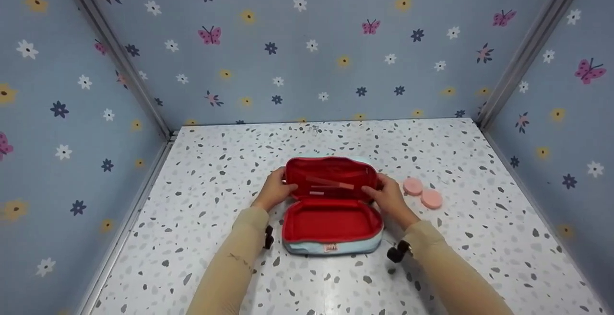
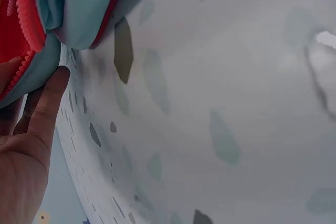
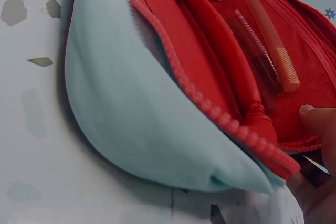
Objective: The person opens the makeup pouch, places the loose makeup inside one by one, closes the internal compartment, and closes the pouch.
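Observation:
A light blue zip pouch [image 1: 331, 226] with red lining lies unzipped on the table, its lid raised at the back. My left hand [image 1: 276, 190] pinches the lid's left edge, thumb inside and fingers behind. On the opposite edge my right hand [image 1: 389, 197] holds the lid the same way. Behind the lid's mesh pocket are slim stick-like items, including an orange one [image 3: 273, 45] and a thin pinkish one [image 3: 257, 40]; their exact kind is unclear. The pouch's lower half shows only red lining. In the left wrist view, just a corner of the pouch shows beside the fingers.
Two pink round pieces [image 1: 422, 192] lie touching on the speckled white table [image 1: 216, 161], right of my right hand. Blue flowered panels [image 1: 307, 41] enclose the table at the back and both sides.

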A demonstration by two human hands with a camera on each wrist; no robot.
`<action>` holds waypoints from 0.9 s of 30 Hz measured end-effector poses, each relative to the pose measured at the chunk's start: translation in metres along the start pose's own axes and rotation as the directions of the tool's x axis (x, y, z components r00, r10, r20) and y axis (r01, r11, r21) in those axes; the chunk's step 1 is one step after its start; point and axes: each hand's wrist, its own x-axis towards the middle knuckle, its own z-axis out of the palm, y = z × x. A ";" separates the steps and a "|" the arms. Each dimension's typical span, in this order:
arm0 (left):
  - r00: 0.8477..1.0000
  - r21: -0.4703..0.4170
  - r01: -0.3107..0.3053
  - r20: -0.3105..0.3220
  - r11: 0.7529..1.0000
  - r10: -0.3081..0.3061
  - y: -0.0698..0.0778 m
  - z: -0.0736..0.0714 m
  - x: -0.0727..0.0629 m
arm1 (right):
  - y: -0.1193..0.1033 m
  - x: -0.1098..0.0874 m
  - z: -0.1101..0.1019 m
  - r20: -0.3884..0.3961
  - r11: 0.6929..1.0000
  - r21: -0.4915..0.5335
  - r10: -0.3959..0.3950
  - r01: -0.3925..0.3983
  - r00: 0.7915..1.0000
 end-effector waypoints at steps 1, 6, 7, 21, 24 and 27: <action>1.000 -0.005 -0.003 0.000 1.000 0.003 0.000 -0.001 0.000 | -0.001 0.001 -0.002 -0.002 1.000 -0.019 -0.006 0.006 1.000; 1.000 -0.048 -0.024 0.007 0.999 0.024 -0.004 -0.010 -0.002 | -0.006 0.008 -0.014 -0.023 0.994 -0.098 -0.059 0.057 0.998; 1.000 -0.057 -0.026 0.006 0.998 0.026 -0.005 -0.012 -0.002 | -0.008 0.009 -0.017 -0.025 0.993 -0.102 -0.063 0.060 0.998; 1.000 -0.013 0.019 -0.022 1.000 -0.020 -0.010 -0.023 -0.005 | -0.001 0.006 -0.040 0.036 0.983 -0.173 -0.048 0.054 0.998; 1.000 -0.001 0.021 -0.022 1.000 -0.021 -0.010 -0.023 -0.006 | 0.004 0.004 -0.047 0.034 0.976 -0.208 -0.062 0.067 0.998; 0.999 0.002 0.022 -0.024 1.000 -0.021 -0.010 -0.023 -0.006 | 0.007 0.005 -0.054 0.039 0.963 -0.253 -0.090 0.097 0.995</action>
